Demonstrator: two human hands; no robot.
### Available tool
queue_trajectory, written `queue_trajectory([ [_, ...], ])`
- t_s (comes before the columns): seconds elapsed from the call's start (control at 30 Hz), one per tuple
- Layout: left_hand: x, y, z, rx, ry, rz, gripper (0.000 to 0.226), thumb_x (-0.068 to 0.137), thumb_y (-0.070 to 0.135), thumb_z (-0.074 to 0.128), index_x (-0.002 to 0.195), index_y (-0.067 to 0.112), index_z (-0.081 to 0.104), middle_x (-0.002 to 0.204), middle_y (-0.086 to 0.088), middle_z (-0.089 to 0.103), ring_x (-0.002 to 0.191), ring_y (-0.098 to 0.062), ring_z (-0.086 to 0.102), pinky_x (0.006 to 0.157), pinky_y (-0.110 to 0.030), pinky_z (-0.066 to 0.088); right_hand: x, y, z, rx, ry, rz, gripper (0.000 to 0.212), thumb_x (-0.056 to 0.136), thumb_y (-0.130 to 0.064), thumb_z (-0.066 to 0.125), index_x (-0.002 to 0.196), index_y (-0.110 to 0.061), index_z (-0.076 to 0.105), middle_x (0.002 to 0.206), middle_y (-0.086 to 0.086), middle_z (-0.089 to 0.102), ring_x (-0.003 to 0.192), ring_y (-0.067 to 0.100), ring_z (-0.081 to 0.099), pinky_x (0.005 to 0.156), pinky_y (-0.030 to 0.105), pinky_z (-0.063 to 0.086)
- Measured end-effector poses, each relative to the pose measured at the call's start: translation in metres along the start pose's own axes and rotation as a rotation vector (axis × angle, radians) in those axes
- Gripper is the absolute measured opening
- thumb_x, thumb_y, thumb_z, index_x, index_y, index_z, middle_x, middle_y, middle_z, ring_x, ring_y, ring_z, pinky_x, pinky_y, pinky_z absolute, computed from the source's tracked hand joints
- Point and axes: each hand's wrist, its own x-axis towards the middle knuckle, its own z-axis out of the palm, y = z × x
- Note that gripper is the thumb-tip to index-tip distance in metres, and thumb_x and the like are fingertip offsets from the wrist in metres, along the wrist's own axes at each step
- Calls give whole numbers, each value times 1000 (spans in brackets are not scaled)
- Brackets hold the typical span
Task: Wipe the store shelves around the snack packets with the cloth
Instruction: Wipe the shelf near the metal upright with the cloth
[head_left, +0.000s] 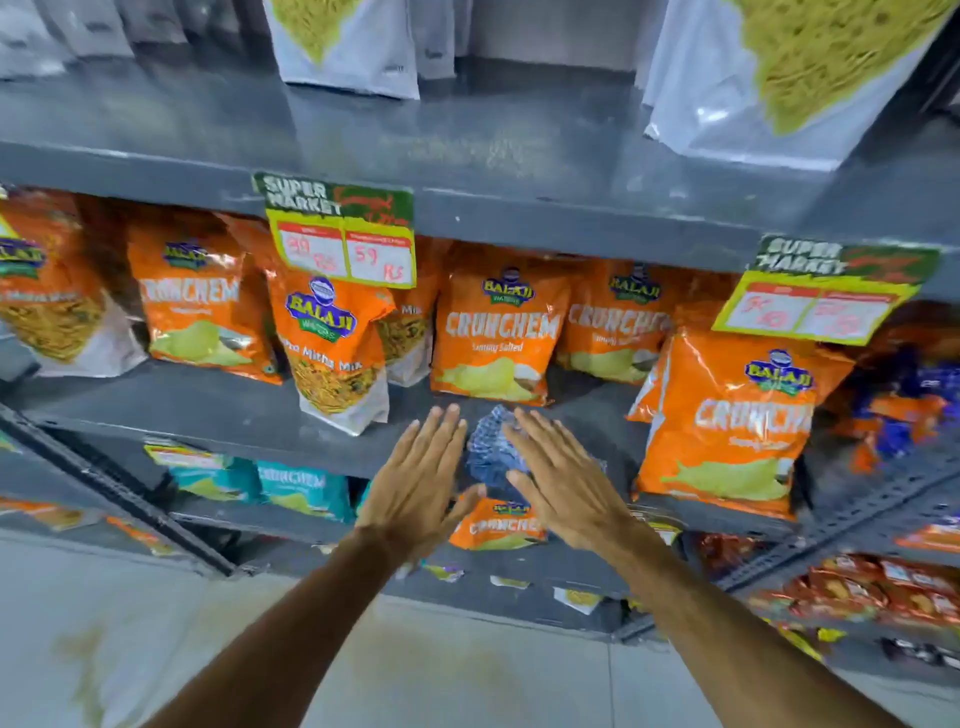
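A crumpled blue-and-white checked cloth (492, 451) lies on the front edge of the grey middle shelf (218, 410). My left hand (421, 475) and my right hand (563, 480) are stretched out flat on either side of it, fingers apart, holding nothing. The right hand's fingers overlap the cloth's right side; whether they touch it I cannot tell. Orange Crunchem snack packets (496, 338) stand behind the cloth, and a larger one (727, 421) stands to its right at the shelf edge. An orange Mitha Mix packet (335, 353) stands to the left.
The grey upper shelf (467, 135) carries white packets of green snack (795, 78). Two green-and-yellow price tags (343, 234) hang from its front edge. Lower shelves hold teal packets (296, 486), an orange packet (498, 525) and red packets (883, 587). Pale floor lies below.
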Motion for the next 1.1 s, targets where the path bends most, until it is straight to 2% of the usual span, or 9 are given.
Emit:
queue_trajectory([
  [0.2, 11, -27, 35, 18, -81, 12, 89, 103, 65, 24, 163, 0, 27, 174, -17, 19, 162, -36, 20, 133, -52, 22, 28, 19, 22, -58, -35, -64, 59, 106, -51, 31, 160, -29, 21, 171, 0, 14, 158, 19, 8, 128, 41, 16],
  [0.37, 11, -36, 44, 20, -76, 43, 84, 105, 61, 21, 164, 1, 26, 174, -15, 21, 162, -34, 21, 133, -52, 19, 32, 13, 34, -22, -4, -35, 58, 103, -58, 37, 156, -35, 32, 170, -2, 16, 157, 17, 13, 126, 34, 17],
  [0.43, 11, -36, 45, 15, -82, 46, 83, 105, 61, 19, 165, 3, 24, 175, -14, 19, 163, -34, 18, 134, -50, 15, 31, 9, 38, -2, 42, -16, 52, 103, -55, 40, 152, -37, 41, 167, -4, 26, 155, 14, 23, 123, 33, 24],
  [0.57, 14, -35, 46, 41, -115, 21, 81, 108, 61, 15, 168, 7, 7, 178, -10, 1, 166, -29, 1, 136, -44, 0, 31, -3, 38, -11, 160, 79, 38, 97, -40, 62, 135, -36, 63, 151, -7, 54, 137, 13, 54, 96, 36, 55],
  [0.63, 11, -34, 41, 45, -139, 4, 78, 110, 58, 17, 168, 8, 0, 178, -10, -6, 166, -28, -6, 135, -42, -4, 30, -12, 36, -44, 175, 130, 36, 93, -38, 69, 128, -36, 68, 142, -6, 63, 120, 17, 68, 78, 38, 61],
  [0.7, 2, -33, 29, 44, -109, -13, 76, 112, 55, 19, 168, 6, 1, 178, -12, -5, 166, -29, -6, 135, -43, -2, 29, -17, 27, -29, 157, 142, 36, 92, -37, 70, 128, -36, 69, 139, -5, 66, 110, 22, 73, 72, 40, 61],
  [0.8, -20, -37, 1, 50, -49, -51, 74, 112, 53, 18, 168, 5, 5, 177, -14, -3, 165, -29, -5, 135, -46, 4, 29, -32, 4, 99, 84, 162, 37, 98, -33, 61, 135, -36, 63, 141, -4, 64, 113, 27, 69, 79, 43, 60],
  [0.9, -48, -40, -39, 50, -14, -114, 77, 110, 56, 12, 168, 5, 7, 176, -12, -3, 165, -27, -4, 136, -45, 4, 21, -58, -27, 226, 131, 146, 36, 100, -30, 59, 136, -33, 63, 139, -4, 65, 115, 24, 68, 83, 42, 59],
  [1.1, -104, -41, -133, 94, 151, -230, 75, 111, 54, 17, 167, 5, 11, 176, -11, 4, 165, -28, 3, 135, -45, 8, 20, -127, -89, 456, 201, -50, 36, 100, -25, 62, 135, -35, 63, 138, -13, 64, 119, 7, 65, 93, 37, 57],
])
